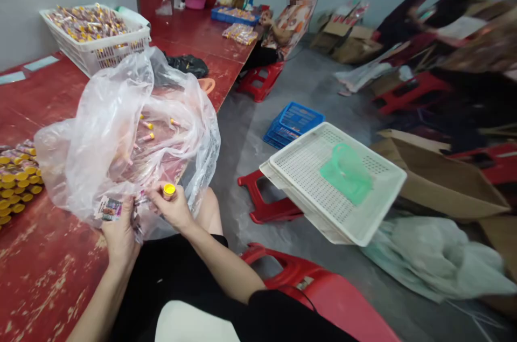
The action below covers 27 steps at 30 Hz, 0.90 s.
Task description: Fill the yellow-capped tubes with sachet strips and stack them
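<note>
My left hand is closed on a small printed packet, its thumb over the packet's right side. Close to its right, my right hand has its fingers wrapped round a small tube with a yellow cap; the cap faces up. Both hands are above my lap at the near edge of a large clear plastic bag. Inside the open bag lie several yellow-capped tubes. Many more yellow-capped tubes are stacked on the red table at the left.
A white basket full of wrapped tubes stands on the red table. To the right are white trays holding a green basket, red stools, blue baskets and a cardboard box. A seated person is farther back.
</note>
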Motion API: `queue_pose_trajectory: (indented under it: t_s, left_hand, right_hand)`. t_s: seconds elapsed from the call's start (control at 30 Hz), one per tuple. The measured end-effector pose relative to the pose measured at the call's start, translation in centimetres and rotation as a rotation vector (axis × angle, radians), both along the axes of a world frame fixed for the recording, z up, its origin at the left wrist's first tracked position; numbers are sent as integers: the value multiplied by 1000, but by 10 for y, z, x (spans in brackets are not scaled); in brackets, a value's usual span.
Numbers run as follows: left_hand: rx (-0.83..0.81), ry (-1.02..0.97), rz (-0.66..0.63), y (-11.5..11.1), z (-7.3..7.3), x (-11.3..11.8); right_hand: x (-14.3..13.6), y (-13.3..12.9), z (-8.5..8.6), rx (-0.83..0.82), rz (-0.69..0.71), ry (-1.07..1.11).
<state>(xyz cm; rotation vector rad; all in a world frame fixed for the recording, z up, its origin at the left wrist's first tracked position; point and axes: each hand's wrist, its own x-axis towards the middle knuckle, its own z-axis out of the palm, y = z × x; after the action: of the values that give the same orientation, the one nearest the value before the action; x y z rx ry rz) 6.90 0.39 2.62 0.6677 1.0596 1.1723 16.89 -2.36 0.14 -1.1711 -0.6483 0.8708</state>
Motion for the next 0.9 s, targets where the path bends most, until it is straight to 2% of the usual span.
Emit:
queue_pose_trajectory:
  t_s: [0.13,0.27,0.37,0.5,0.6,0.8,0.9]
  left_hand:
    - [-66,-91,8,0,2,0]
    - [-96,-139,-19,-2,0,-6]
    - [-68,-181,-8,-3,-6,-10]
    - [-61,-186,5,-9,-8,-13]
    - [-63,-179,-12,-12,-6,-14]
    - [-50,-189,-114,-8,-2,-20]
    - [-39,-171,-142,-9,1,-25]
  right_hand:
    - [5,-6,-3,41,53,58]
    - [24,-33,-3,103,-66,-131]
    - [33,-44,-1,169,-51,-180]
    - [18,-48,13,306,-19,-76]
    - [3,-46,18,357,-35,-90]
    - [-7,-48,6,409,-176,-329]
    - [-6,-57,-1,441,-88,-378]
